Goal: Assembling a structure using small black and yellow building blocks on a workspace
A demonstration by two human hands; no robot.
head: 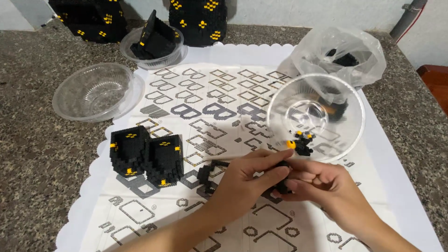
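Observation:
My left hand (245, 179) and my right hand (326, 186) meet over a printed instruction sheet (205, 107), both pinching a small black brick piece (281, 186) between the fingertips. Just above them, a tilted clear plastic bowl (347, 100) holds a few tiny black and yellow bricks (301, 142). A short black brick strip (210, 170) lies on the sheet left of my left hand. Two black block assemblies with yellow dots (147, 156) stand on the sheet at the left.
An empty clear bowl (93, 91) sits on the granite counter (32, 154) at the left. Another bowl (154, 44) at the back holds black parts. Large black-and-yellow builds (198, 18) stand at the rear. A clear plastic bag (343, 53) with bricks lies at right.

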